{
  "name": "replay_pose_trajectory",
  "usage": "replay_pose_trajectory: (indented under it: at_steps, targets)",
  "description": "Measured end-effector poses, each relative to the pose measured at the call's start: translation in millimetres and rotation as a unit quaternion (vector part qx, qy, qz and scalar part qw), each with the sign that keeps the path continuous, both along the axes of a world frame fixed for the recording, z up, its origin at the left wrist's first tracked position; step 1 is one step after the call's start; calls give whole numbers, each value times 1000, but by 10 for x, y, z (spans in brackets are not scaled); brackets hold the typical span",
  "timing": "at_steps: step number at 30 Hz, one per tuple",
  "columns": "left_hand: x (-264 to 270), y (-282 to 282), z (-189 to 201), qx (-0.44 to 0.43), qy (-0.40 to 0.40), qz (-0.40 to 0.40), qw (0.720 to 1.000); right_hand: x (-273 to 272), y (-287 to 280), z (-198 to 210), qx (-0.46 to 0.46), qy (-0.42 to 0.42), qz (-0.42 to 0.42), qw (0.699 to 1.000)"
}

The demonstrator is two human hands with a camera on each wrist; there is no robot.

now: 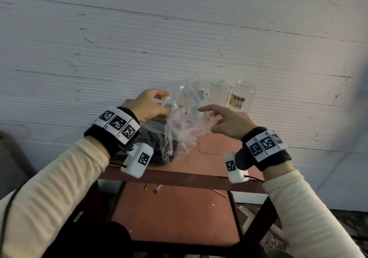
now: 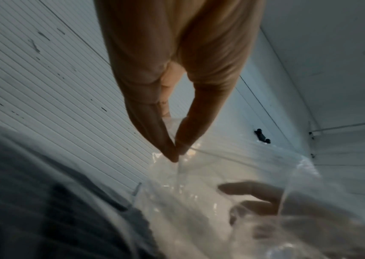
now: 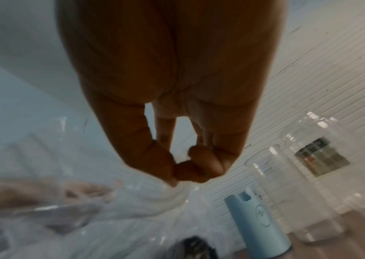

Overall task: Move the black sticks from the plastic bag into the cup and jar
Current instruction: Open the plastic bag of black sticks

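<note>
Two hands mid-frame, your left hand point(image 1: 148, 106) pinching the plastic bag point(image 1: 182, 118) rim, your right hand point(image 1: 227, 122) released beside it, fingers spread, cup point(image 1: 220, 96) and jar point(image 1: 242, 98) at counter point(image 1: 215, 158) rear right.

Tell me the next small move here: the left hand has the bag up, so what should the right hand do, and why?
Probably bring the right hand onto the near edge of the plastic bag and pull its mouth open. The left hand pinches only one edge, the bag hangs crumpled, and the right hand's fingers grip nothing. The black sticks lie low in it; the cup and jar look empty.
</note>
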State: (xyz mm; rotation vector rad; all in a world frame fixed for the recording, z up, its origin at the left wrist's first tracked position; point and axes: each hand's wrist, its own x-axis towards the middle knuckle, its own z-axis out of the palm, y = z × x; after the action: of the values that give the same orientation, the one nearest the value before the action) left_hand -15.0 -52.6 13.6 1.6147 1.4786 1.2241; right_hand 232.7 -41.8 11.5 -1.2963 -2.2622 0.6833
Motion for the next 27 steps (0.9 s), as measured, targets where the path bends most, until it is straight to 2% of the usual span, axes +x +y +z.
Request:
replay_pose_trajectory:
  at_steps: [5, 10, 14, 16, 21, 24, 27]
  targets:
    - [-236, -51, -72, -47, -16, 7, 999, 229, 61, -9, 4, -40, -51, 998]
    - [-175, -16, -141, -82, -22, -21, 996, 102, 95, -101, 16, -52, -97, 994]
    - [-99, 24, -118, -101, -54, -31, 993, -9, 146, -124, 14, 27, -112, 993]
    - [-69, 38, -110, -105, -64, -11, 992, -47, 175, -120, 26, 49, -96, 994]
    - [9, 143, -127, -74, -74, 24, 994, -119, 269, -147, 8, -6, 22, 1000]
    - [-27, 189, -129, -67, -83, 8, 994, -95, 291, -117, 9, -26, 16, 999]
    - [-109, 176, -137, -68, -100, -18, 992, -25, 309, -118, -17, -17, -32, 999]
